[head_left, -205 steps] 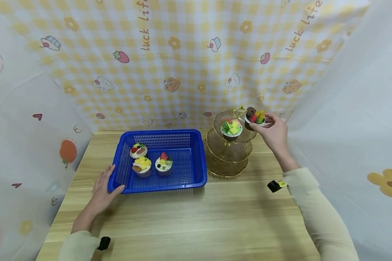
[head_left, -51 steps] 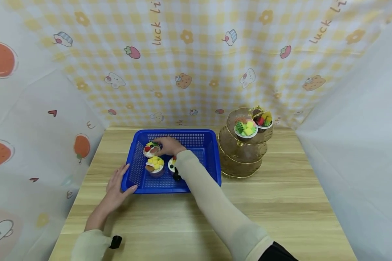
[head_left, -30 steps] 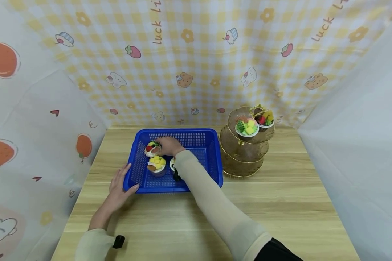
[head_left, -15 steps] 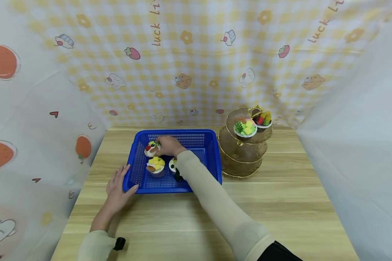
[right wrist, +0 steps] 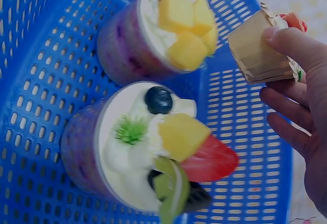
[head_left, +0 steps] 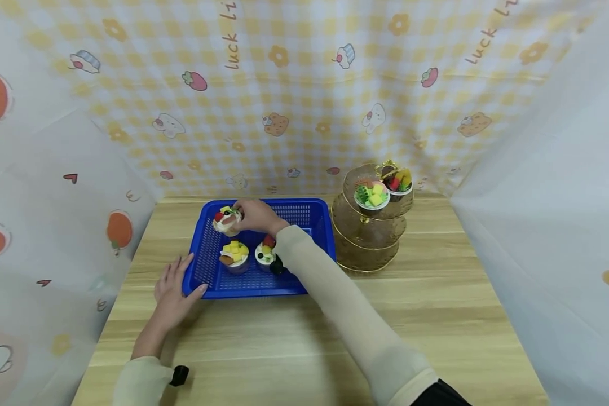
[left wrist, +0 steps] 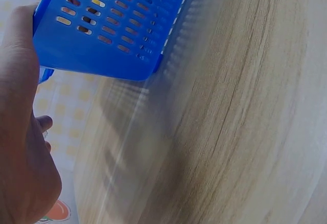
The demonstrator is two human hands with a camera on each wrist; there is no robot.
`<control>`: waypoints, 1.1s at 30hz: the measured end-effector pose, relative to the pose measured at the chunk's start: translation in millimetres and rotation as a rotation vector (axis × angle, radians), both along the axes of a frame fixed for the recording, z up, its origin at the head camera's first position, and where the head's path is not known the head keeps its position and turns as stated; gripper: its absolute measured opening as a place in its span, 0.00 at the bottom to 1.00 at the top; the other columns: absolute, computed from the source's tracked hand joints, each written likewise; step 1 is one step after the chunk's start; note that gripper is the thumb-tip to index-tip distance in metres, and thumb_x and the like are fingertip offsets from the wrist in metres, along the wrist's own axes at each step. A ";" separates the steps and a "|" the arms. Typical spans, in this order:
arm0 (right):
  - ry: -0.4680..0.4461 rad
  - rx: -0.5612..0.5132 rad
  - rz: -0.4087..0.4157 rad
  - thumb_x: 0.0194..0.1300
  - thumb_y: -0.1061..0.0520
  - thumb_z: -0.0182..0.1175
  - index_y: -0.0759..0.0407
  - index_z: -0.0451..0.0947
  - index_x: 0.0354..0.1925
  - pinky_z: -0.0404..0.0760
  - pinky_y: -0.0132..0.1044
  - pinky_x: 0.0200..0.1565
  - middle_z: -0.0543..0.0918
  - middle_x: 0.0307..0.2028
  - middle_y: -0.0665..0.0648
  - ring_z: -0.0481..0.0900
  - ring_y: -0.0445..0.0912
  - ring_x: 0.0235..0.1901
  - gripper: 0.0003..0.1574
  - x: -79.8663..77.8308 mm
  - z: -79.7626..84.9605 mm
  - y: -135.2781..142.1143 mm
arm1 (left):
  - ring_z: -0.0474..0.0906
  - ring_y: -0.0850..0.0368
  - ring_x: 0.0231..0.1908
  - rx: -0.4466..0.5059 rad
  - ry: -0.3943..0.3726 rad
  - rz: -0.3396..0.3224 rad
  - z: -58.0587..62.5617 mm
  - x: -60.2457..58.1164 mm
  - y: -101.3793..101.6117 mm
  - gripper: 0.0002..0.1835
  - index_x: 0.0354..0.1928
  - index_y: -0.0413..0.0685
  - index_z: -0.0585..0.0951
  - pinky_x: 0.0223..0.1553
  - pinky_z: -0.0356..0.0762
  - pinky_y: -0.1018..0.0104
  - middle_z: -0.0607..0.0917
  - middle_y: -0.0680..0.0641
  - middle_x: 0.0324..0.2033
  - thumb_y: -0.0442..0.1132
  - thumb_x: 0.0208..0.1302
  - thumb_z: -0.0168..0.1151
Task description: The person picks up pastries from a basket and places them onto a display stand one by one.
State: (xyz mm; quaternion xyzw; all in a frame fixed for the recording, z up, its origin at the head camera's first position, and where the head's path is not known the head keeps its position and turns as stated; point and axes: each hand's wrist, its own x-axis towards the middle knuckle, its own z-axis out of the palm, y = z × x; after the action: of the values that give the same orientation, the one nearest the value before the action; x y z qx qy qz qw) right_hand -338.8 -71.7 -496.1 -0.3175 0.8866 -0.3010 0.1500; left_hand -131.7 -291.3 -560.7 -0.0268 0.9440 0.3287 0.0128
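My right hand pinches a fruit-topped cupcake above the back left of the blue basket. In the right wrist view the tilted cupcake shows a beige paper cup between thumb and fingers. My left hand rests at the basket's front left corner, fingers spread along the side and thumb on the front rim. Below the right hand, two dessert cups stand in the basket: a mango-topped one and a strawberry-and-kiwi one, the latter partly hidden behind the right sleeve in the head view.
To the basket's right stands a three-tier stand with gold rims. Its top tier bears a green-and-yellow topped cupcake and a dark chocolate-fruit cupcake. A checked cloth hangs behind the wooden table.
The right hand left the chocolate-fruit cupcake on the stand's top tier, reached into the basket and gripped the beige-cup cupcake, now lifted slightly. The left hand stays at the basket corner.
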 end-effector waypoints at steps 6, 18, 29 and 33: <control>0.035 -0.059 0.008 0.59 0.42 0.70 0.52 0.73 0.63 0.81 0.31 0.45 0.85 0.51 0.51 0.82 0.39 0.42 0.37 4.7 21.6 8.3 | 0.32 0.23 0.73 0.008 0.008 0.000 -0.4 -0.8 -1.6 0.47 0.79 0.64 0.42 0.63 0.32 0.20 0.41 0.30 0.77 0.56 0.68 0.59; 0.052 -0.152 0.003 0.59 0.40 0.68 0.47 0.70 0.66 0.80 0.30 0.49 0.83 0.54 0.49 0.80 0.37 0.46 0.39 22.8 57.6 41.8 | 0.30 0.23 0.74 0.026 0.019 0.009 -0.7 -1.1 -5.6 0.46 0.79 0.65 0.41 0.64 0.30 0.20 0.40 0.29 0.77 0.54 0.68 0.58; 0.199 -0.194 -0.067 0.58 0.44 0.70 0.49 0.73 0.63 0.80 0.31 0.42 0.86 0.47 0.50 0.82 0.39 0.42 0.36 50.0 72.7 93.3 | 0.28 0.24 0.74 0.055 0.008 -0.001 -2.2 -3.4 -4.0 0.46 0.79 0.66 0.41 0.63 0.28 0.19 0.39 0.29 0.77 0.55 0.69 0.57; 0.225 -0.233 -0.099 0.57 0.46 0.71 0.51 0.74 0.63 0.82 0.32 0.40 0.87 0.47 0.51 0.83 0.40 0.41 0.37 63.0 75.6 114.6 | 0.29 0.23 0.74 0.059 0.013 -0.009 -3.2 -4.0 -3.4 0.46 0.79 0.65 0.41 0.64 0.28 0.20 0.38 0.29 0.77 0.54 0.69 0.57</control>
State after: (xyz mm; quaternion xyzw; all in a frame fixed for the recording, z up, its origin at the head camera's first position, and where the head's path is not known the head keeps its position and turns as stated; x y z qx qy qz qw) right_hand -275.8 42.9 -420.6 -0.3202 0.8715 -0.3715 -0.0029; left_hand -135.8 -294.6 -563.9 -0.0201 0.9340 0.3567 0.0092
